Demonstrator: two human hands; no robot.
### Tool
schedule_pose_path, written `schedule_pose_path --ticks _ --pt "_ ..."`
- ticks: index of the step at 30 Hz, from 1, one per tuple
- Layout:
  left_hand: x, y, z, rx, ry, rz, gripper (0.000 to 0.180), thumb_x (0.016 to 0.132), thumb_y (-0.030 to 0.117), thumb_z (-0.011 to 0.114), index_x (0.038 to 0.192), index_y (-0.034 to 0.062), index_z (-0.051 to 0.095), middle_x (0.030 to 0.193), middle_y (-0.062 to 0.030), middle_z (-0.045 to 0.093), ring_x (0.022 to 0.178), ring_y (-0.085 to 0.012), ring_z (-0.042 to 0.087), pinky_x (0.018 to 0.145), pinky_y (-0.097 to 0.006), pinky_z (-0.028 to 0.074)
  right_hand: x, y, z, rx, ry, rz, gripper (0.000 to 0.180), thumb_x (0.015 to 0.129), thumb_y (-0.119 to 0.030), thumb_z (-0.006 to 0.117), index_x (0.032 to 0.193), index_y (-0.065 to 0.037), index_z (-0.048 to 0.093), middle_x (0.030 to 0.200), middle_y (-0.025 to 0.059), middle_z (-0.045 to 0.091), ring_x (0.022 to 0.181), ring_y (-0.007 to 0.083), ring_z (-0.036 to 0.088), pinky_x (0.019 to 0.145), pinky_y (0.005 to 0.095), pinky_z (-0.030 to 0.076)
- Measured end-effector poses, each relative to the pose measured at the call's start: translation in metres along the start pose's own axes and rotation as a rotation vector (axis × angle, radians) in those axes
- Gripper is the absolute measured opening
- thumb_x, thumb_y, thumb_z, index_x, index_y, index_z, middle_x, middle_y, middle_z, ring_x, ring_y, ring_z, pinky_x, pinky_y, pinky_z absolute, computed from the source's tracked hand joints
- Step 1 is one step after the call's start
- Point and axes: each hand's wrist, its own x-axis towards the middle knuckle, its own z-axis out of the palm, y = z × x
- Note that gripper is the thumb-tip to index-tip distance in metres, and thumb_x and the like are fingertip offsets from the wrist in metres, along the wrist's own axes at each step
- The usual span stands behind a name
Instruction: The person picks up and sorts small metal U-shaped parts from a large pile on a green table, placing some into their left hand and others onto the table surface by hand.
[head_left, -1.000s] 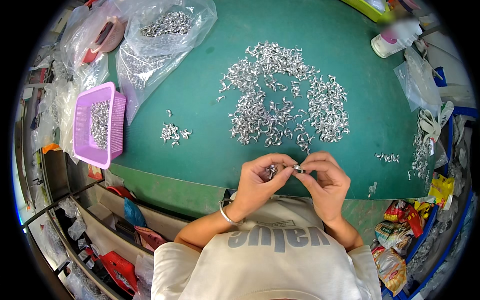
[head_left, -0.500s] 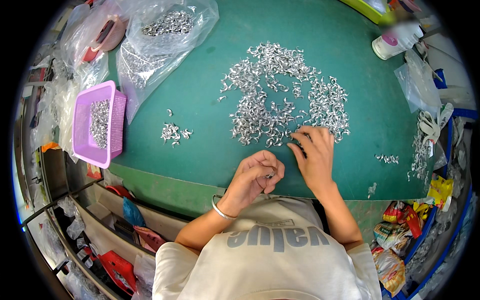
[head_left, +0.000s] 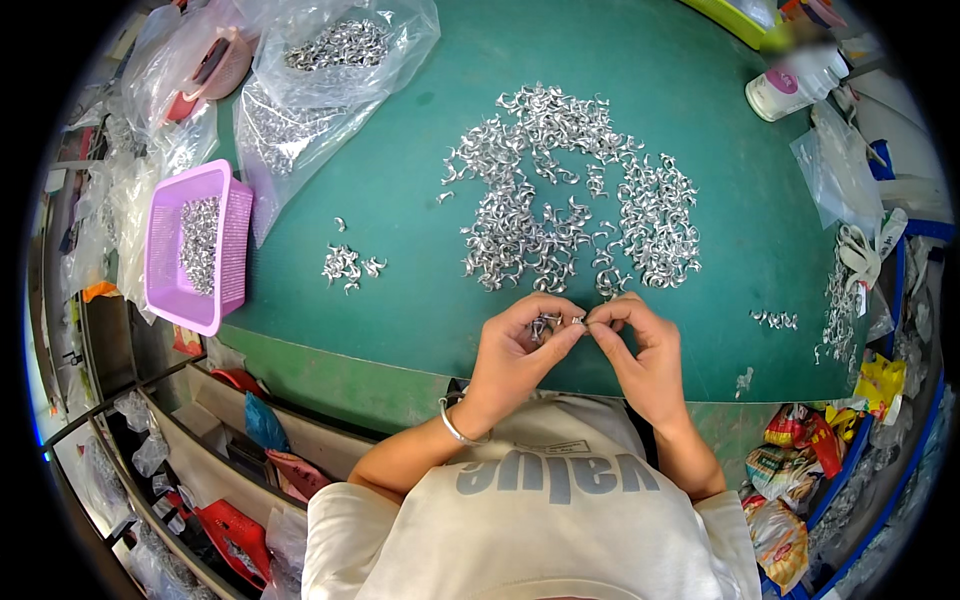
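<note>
Just above the table's near edge, my two hands meet at the fingertips. My left hand [head_left: 525,350] is curled around several small curved silvery metal pieces [head_left: 541,327], with one pinched between thumb and forefinger. My right hand [head_left: 640,350] pinches at the same spot, its thumb and forefinger against that piece; the exact grip is too small to make out. Beyond my hands spreads a large loose pile of the same metal pieces [head_left: 510,235]. A small cluster of them [head_left: 345,264] lies to the left, and a short row [head_left: 775,319] lies to the right.
A purple basket [head_left: 236,255] holding metal pieces stands at the left edge of the green table [head_left: 400,180]. Behind it lies a clear plastic bag [head_left: 395,75] with more pieces. A white bottle [head_left: 780,92] stands far right. Shelves with bags [head_left: 785,470] flank the table.
My right hand has drawn back from the near edge of the pile to my left hand. My left hand has turned and risen slightly, so their fingertips now meet.
</note>
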Motion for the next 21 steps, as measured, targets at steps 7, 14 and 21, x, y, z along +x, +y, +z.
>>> schedule_pose_path --ticks 7,14,21 --pt "-0.003 0.005 -0.006 -0.289 -0.091 -0.268 0.013 0.083 0.003 0.057 0.095 -0.0025 0.057 0.083 -0.0033 0.056 0.066 -0.004 0.044 0.052 -0.018 0.033 -0.001 -0.007 -0.004 0.13 -0.007 -0.053 0.015 0.067 0.004 0.068 0.081 0.0 0.062 0.08 0.0041 0.062 0.072 0.013 0.049 0.061 0.0246 0.038" --pt "-0.002 0.01 -0.005 -0.607 -0.165 -0.507 0.014 0.086 0.011 0.053 0.095 -0.0008 0.056 0.08 -0.0027 0.054 0.064 -0.0049 0.043 0.051 -0.018 0.032 -0.004 -0.01 -0.001 0.102 0.019 -0.068 0.016 0.065 0.005 0.069 0.079 -0.001 0.064 0.08 0.0059 0.062 0.07 0.0138 0.05 0.062 0.0262 0.039" --pt "-0.003 0.004 -0.008 -0.652 -0.142 -0.468 0.015 0.086 0.012 0.053 0.095 -0.0006 0.054 0.08 -0.0052 0.052 0.065 -0.0072 0.043 0.052 -0.019 0.033 0.022 0.019 0.005 -0.4 0.25 -0.295 0.016 0.065 -0.003 0.07 0.08 -0.003 0.063 0.08 0.0063 0.058 0.074 0.0215 0.051 0.063 0.0297 0.037"
